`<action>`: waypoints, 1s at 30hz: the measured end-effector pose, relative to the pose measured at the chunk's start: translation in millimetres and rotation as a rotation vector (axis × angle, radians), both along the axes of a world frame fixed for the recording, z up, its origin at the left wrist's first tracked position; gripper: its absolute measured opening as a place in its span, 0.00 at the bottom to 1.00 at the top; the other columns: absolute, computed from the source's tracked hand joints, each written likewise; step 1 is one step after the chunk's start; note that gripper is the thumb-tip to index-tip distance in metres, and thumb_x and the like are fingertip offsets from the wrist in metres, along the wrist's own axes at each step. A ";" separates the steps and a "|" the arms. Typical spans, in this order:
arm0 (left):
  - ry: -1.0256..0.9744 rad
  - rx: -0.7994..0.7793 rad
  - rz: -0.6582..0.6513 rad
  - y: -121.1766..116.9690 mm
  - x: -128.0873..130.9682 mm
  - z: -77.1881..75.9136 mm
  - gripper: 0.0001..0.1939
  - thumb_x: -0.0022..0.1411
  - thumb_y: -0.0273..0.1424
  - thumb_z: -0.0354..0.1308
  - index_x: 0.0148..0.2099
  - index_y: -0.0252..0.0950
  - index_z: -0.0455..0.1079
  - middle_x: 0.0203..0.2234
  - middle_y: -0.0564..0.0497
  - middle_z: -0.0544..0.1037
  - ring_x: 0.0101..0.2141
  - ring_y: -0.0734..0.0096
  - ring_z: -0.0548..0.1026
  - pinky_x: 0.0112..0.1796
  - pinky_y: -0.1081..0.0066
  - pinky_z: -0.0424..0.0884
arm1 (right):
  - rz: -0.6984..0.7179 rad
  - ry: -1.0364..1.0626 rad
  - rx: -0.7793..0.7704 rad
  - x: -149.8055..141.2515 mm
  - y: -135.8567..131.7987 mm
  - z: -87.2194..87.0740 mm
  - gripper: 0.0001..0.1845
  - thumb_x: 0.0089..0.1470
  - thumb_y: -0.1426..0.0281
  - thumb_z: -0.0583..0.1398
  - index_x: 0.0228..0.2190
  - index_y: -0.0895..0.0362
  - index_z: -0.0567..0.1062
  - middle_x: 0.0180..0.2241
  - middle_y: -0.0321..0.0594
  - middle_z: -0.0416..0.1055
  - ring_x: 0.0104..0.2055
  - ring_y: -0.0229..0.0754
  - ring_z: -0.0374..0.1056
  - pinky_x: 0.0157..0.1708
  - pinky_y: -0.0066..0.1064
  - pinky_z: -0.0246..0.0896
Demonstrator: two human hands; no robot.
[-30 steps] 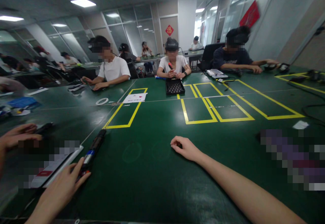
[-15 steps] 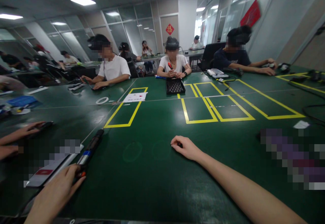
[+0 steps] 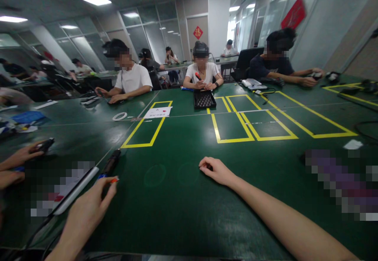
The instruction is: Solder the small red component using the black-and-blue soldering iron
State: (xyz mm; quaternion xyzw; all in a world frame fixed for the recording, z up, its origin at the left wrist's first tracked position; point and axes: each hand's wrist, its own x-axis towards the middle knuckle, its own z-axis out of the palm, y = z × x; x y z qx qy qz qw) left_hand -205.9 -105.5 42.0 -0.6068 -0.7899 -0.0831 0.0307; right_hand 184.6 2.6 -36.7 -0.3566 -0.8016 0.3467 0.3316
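Note:
My left hand (image 3: pixel 90 207) is raised at the lower left, with thumb and forefinger pinched around a small orange piece (image 3: pixel 113 180) whose kind I cannot make out. Just beyond the fingers lies a long black cylindrical tool (image 3: pixel 112 162) with a blue band, its near end hidden behind the hand. My right hand (image 3: pixel 217 170) rests on the green table (image 3: pixel 165 221) with its fingers curled in toward the thumb, and no object shows in it. Faint round marks (image 3: pixel 155 175) are on the tabletop to its left.
Yellow tape outlines (image 3: pixel 234 140) mark the table ahead. Across it, a person in a white shirt (image 3: pixel 203 73) sits behind a black tray (image 3: pixel 204 105). A co-worker's hands (image 3: pixel 17 166) hold a dark object at far left. A white-edged flat item (image 3: pixel 76 190) lies beside my left hand.
My left hand has moved up and to the right from beside the black tool, with the orange piece at its fingertips. My right hand stays put.

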 end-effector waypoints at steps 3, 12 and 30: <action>-0.345 -0.028 -0.247 25.6 64.6 17.8 0.20 0.61 0.47 0.45 0.47 0.41 0.64 0.40 0.51 0.78 0.36 0.64 0.76 0.37 0.69 0.69 | 0.018 0.063 -0.072 1.2 1.4 0.7 0.11 0.61 0.68 0.52 0.33 0.57 0.73 0.31 0.37 0.72 0.34 0.37 0.67 0.36 0.28 0.61; -0.973 -0.104 -0.676 115.0 198.7 -20.6 0.21 0.63 0.40 0.48 0.54 0.36 0.67 0.35 0.49 0.74 0.33 0.73 0.72 0.41 0.68 0.68 | -0.054 0.296 -0.197 3.6 9.7 -15.0 0.06 0.59 0.70 0.52 0.39 0.56 0.65 0.27 0.33 0.69 0.27 0.35 0.65 0.32 0.27 0.61; -1.216 -0.181 -0.675 118.4 211.8 -62.0 0.17 0.55 0.37 0.60 0.44 0.34 0.66 0.35 0.51 0.73 0.34 0.74 0.71 0.37 0.72 0.66 | -0.098 0.263 -0.152 4.5 11.4 -10.0 0.09 0.56 0.66 0.58 0.38 0.57 0.69 0.31 0.36 0.70 0.30 0.36 0.64 0.30 0.26 0.58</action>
